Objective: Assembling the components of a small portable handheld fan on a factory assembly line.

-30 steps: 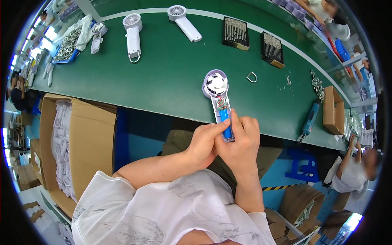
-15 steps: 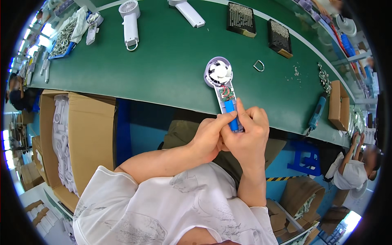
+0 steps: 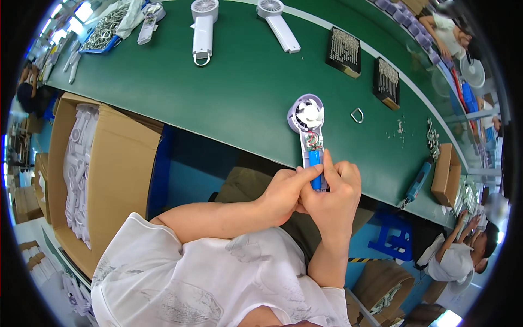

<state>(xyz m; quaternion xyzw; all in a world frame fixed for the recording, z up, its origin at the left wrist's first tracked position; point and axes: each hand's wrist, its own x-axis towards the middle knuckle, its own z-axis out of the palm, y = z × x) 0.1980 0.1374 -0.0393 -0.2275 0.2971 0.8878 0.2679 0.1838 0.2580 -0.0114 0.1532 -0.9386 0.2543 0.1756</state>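
Observation:
Both my hands hold an opened handheld fan (image 3: 292, 117) by the lower end of its handle, in front of the table's near edge. Its white blades show in a pale purple ring, and below them sits a small green circuit board (image 3: 312, 141) with red wires. A blue cylindrical battery (image 3: 315, 159) lies along the open handle. My left hand (image 3: 286, 191) is closed round the handle end, its thumb on the battery. My right hand (image 3: 335, 188) grips from the other side, index finger stretched along the handle's edge. The fingers underneath are hidden.
On the green table (image 3: 239, 98) lie two white fans (image 3: 204, 34), a metal D-shaped loop (image 3: 357, 115), two black trays of screws (image 3: 344, 52) and a teal electric screwdriver (image 3: 419, 180). A carton of white parts (image 3: 117, 174) stands at left. A co-worker (image 3: 452, 256) sits at right.
My view has swung, so the table and its objects appear lower and further right. Both hands keep nearly the same grip on the fan.

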